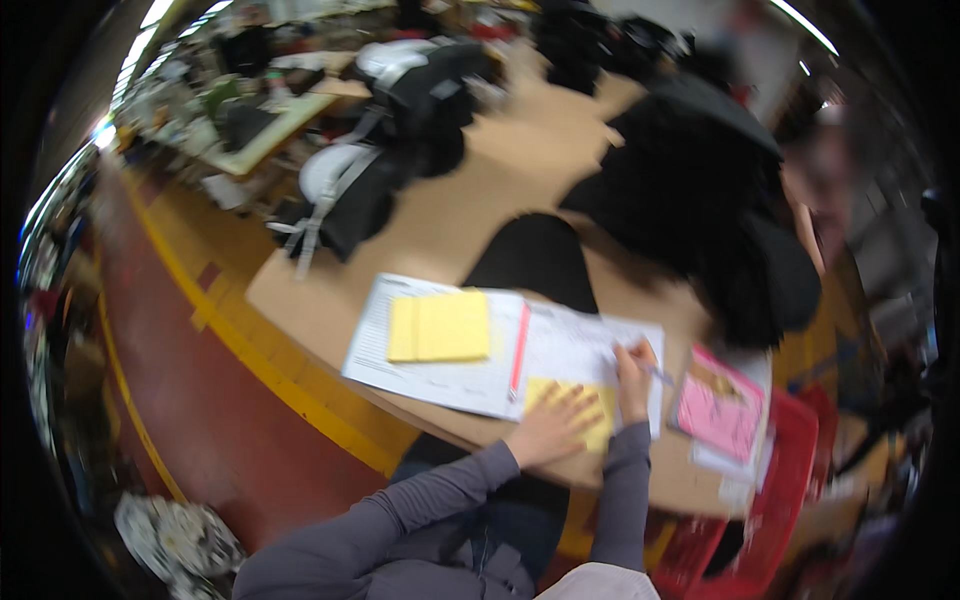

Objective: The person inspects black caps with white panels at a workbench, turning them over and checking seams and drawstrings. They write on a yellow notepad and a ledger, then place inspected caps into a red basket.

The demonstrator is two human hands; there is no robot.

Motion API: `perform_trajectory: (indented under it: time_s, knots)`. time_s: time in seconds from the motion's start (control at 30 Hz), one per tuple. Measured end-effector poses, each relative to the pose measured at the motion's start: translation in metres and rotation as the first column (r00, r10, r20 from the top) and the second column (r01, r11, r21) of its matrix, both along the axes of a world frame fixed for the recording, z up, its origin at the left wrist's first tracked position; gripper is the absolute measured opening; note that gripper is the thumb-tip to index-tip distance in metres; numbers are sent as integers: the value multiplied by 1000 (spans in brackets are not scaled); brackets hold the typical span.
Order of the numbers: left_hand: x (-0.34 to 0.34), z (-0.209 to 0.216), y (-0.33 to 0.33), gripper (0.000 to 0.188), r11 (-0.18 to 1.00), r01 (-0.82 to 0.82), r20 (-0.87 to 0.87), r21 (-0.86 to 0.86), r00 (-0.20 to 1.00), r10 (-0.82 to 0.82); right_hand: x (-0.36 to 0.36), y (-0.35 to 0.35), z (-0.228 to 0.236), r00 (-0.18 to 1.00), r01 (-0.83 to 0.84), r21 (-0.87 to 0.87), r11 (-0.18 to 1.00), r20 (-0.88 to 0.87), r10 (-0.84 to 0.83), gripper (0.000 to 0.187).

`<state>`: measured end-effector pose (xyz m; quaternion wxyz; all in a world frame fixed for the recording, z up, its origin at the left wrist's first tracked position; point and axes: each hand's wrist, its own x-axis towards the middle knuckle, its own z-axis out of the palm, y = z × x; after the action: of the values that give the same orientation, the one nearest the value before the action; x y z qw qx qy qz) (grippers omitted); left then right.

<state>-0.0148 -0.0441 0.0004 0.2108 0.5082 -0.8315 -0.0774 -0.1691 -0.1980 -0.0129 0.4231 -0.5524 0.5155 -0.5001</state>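
Observation:
An open notebook (440,390) lies near the table's front edge, its right page (565,345) covered in faint writing. My left hand (557,425) rests flat with spread fingers over a yellow sheet (598,436) at the bottom of that page. At the page's right side, my right hand (634,375) is closed around a pen (662,376), fingertips close to the paper. A pink pencil-like strip (519,350) lies along the notebook's middle. On the left page sits a pad of yellow paper (438,327).
Behind the notebook lies a black fabric piece (535,258). A large black fabric pile (690,190) covers the table's right part. Black bundles with white straps (345,195) sit at the far left. A pink booklet (718,405) lies right of the notebook, beside a red chair (775,500).

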Motion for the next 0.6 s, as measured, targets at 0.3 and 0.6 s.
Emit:
perform_trajectory:
  time_s: [0.3, 0.6]
  knots:
    - [8, 12, -3, 51, 998, 40, -81, 50, 996, -36, 3, 7, 8, 998, 45, -122, 992, -34, -49, 38]
    - [12, 9, -2, 51, 998, 54, -87, 44, 995, -50, 11, 7, 14, 999, 24, -83, 996, -31, -27, 36]
